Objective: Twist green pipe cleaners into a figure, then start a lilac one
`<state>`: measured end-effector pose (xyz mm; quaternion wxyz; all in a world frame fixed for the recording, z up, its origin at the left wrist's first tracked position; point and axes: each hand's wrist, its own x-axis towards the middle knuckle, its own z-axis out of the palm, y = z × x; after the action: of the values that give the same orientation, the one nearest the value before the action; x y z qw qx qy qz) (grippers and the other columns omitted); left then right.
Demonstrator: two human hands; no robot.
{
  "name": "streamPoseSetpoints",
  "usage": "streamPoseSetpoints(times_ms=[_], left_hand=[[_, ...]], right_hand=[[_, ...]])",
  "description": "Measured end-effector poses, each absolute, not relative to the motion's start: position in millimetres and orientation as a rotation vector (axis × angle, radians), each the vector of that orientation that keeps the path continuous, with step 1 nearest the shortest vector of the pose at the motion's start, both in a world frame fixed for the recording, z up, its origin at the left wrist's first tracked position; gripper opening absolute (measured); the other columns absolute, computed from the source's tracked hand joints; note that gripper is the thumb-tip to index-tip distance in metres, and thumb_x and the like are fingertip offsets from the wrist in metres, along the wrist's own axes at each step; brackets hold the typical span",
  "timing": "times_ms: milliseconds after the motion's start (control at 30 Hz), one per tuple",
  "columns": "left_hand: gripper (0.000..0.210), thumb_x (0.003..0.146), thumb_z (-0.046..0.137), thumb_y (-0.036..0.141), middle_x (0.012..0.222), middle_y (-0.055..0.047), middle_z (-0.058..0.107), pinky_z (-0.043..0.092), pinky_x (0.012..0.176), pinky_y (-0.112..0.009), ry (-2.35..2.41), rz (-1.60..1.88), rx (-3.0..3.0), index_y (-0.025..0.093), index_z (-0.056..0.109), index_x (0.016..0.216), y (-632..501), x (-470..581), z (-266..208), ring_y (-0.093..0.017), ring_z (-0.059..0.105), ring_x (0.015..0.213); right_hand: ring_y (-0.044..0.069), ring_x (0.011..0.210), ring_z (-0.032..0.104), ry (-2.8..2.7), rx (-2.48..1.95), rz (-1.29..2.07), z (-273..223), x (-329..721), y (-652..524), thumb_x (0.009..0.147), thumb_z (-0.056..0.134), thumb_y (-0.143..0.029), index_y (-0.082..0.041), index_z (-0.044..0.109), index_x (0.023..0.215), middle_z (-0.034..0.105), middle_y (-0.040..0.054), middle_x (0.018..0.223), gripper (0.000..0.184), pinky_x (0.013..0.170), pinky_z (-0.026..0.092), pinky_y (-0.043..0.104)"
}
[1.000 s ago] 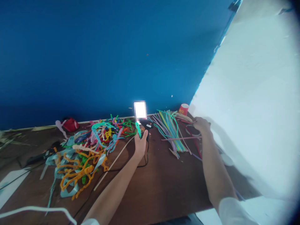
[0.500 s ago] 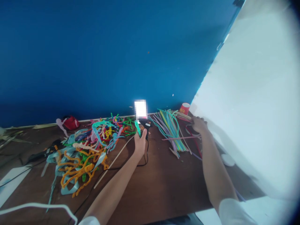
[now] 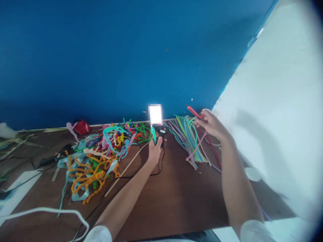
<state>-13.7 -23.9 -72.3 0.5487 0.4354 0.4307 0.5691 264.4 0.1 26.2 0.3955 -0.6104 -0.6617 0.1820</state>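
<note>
My left hand [image 3: 154, 151] is closed around a black glue gun [image 3: 162, 136] with a white label and a cord trailing down from it. A twisted green pipe cleaner [image 3: 153, 134] stands up beside the thumb in the same hand. Over the back right of the table, my right hand [image 3: 212, 124] pinches a slim red tool [image 3: 194, 112] with a dark tip, pointing up and left; its exact kind is unclear. Just below that hand lies a bundle of loose pastel pipe cleaners [image 3: 185, 137]. Behind its fingers shows the rim of a cup [image 3: 206, 110].
A tangled heap of shaped pipe cleaners [image 3: 101, 161] covers the left of the brown table [image 3: 181, 201]. A wooden stick [image 3: 126, 168] and cords lie nearby. A bright pixelated patch [image 3: 155, 114] hides part of the back. Blue and white walls bound the table.
My right hand has lifted from the table by the cup and now holds up the red tool. The left hand keeps its grip on the glue gun. The view has shifted slightly.
</note>
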Motion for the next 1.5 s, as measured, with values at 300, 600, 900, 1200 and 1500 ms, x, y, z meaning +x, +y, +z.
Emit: streamPoseSetpoints(times_ms=[300, 600, 900, 1200, 1500], left_hand=[[0.045, 0.081, 0.067, 0.055, 0.079, 0.0, 0.067, 0.033, 0.037, -0.016, 0.913, 1.353, 0.999, 0.019, 0.053, 0.104, -23.5, -13.7, -69.7, -0.004, 0.045, 0.046], [0.046, 0.079, 0.069, 0.057, 0.076, 0.0, 0.065, 0.034, 0.039, -0.017, 0.944, 1.351, 0.955, 0.02, 0.053, 0.101, -24.2, -13.8, -68.8, -0.007, 0.051, 0.051], [0.047, 0.083, 0.064, 0.059, 0.083, -0.001, 0.069, 0.036, 0.038, -0.018, 0.878, 1.35, 0.998, 0.019, 0.048, 0.103, -23.1, -12.5, -70.8, -0.003, 0.045, 0.04], [0.052, 0.081, 0.065, 0.061, 0.086, -0.003, 0.069, 0.036, 0.041, -0.018, 0.888, 1.34, 0.94, 0.02, 0.049, 0.109, -24.6, -12.6, -69.5, -0.005, 0.051, 0.046], [0.049, 0.081, 0.063, 0.062, 0.085, -0.003, 0.066, 0.037, 0.043, -0.018, 0.858, 1.36, 0.91, 0.021, 0.05, 0.105, -22.5, -15.3, -73.9, -0.006, 0.052, 0.051]], right_hand=[[0.012, 0.058, 0.046, -1.752, -1.425, 0.592, 40.5, 199.0, -5.9, 0.091, 0.051, -0.041, -0.02, 0.06, 0.088, 0.054, -0.003, 0.066, 0.023, 0.059, 0.035, 0.026], [0.014, 0.058, 0.044, -1.497, -1.515, 0.34, 43.8, 187.3, -8.6, 0.091, 0.048, -0.054, -0.021, 0.057, 0.074, 0.046, -0.0023, 0.059, 0.039, 0.057, 0.033, 0.028], [0.025, 0.106, 0.061, -1.422, -1.202, 0.365, 66.1, 186.1, -23.4, 0.094, 0.048, -0.05, -0.022, 0.063, 0.095, 0.068, 0.0087, 0.106, 0.032, 0.089, 0.047, 0.038], [0.021, 0.094, 0.064, -1.534, -1.249, 0.731, 33.9, 138.7, -16.4, 0.092, 0.049, -0.05, -0.019, 0.06, 0.086, 0.069, 0.0073, 0.097, 0.033, 0.082, 0.047, 0.032], [0.019, 0.058, 0.06, -1.848, -1.468, 0.361, 73.5, 169.1, -38.1, 0.095, 0.048, -0.041, -0.021, 0.057, 0.133, 0.069, 0.0016, 0.068, 0.044, 0.064, 0.044, 0.032]])
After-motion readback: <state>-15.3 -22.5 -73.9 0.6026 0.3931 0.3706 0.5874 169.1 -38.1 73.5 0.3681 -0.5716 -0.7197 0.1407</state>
